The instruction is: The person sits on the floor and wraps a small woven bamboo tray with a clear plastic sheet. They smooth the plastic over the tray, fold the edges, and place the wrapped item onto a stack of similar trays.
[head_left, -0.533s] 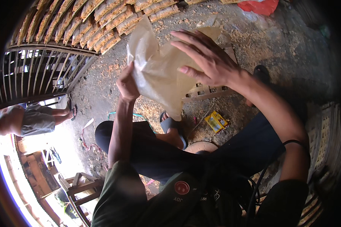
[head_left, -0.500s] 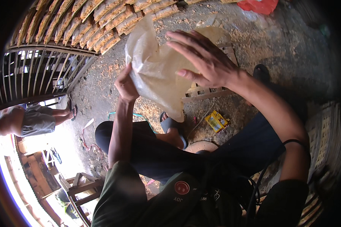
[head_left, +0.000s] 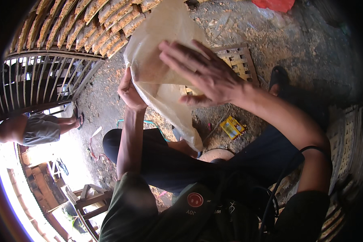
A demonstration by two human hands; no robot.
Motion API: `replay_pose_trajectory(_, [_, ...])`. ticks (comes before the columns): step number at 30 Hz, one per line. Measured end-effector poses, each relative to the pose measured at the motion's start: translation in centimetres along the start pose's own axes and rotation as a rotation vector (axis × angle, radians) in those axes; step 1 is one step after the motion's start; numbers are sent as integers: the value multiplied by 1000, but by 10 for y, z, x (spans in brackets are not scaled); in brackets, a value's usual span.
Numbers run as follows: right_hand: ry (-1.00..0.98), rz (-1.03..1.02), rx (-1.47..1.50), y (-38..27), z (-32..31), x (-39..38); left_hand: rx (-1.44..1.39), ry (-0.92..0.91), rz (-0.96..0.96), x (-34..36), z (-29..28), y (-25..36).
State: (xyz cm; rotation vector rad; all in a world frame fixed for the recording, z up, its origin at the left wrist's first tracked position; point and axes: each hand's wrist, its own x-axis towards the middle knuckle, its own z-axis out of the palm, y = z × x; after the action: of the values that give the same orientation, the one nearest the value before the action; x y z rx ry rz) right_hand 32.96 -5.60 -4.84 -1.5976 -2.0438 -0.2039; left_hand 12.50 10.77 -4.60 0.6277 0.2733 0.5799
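Note:
A thin, translucent cream-coloured sheet [head_left: 165, 28] hangs in front of me, its lower end drooping over my foot. Whether it is a single layer or a bag, I cannot tell. My left hand [head_left: 132, 92] pinches its left edge between thumb and fingers. Over the sheet's right part is my right hand [head_left: 207, 76], fingers stretched and thumb apart, slightly smeared by motion. Contact between that palm and the sheet cannot be made out. Behind both, a woven bamboo panel with a wooden frame [head_left: 252, 68] is partly covered.
Bamboo racks of crumbly orange-brown pieces [head_left: 117, 24] are stacked at the upper left. On the littered floor lie a yellow packet [head_left: 232, 128] and a red plastic bag [head_left: 275, 4]. Another person in grey shorts [head_left: 42, 128] is at the left. A wooden frame [head_left: 88, 201] stands lower left.
The sheet has swung up and left and opened out, uncovering more of the woven panel. My right hand has moved left and slightly down; my left hand has shifted slightly left.

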Motion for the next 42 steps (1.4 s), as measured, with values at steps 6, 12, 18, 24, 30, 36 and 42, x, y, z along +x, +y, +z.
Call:
replay_pose_trajectory(6, [-56, 562, 72, 36, 31, -7, -262, -203, -106, 5, -5, -3])
replay_pose_trajectory(12, [-11, -22, 97, 18, 13, -9, -322, -207, -91, 5, -2, -8])
replay_pose_trajectory(18, [-422, 828, 640, 89, 34, -22, -104, -97, 47, 1, -19, 12])
replay_pose_trajectory(24, [-68, 885, 846, 88, 19, -25, -62, -87, 70, -1, -28, 30])
replay_pose_trajectory(30, [-291, 877, 940, 111, 17, -25, 150, -46, 113, -5, -49, 68])
replay_pose_trajectory(36, [-47, 847, 850, 128, -18, -16, 483, -161, 115, -1, -81, 110])
replay_pose_trajectory(42, [144, 692, 685, 131, -67, -8, 875, 324, 71, -6, -50, 113])
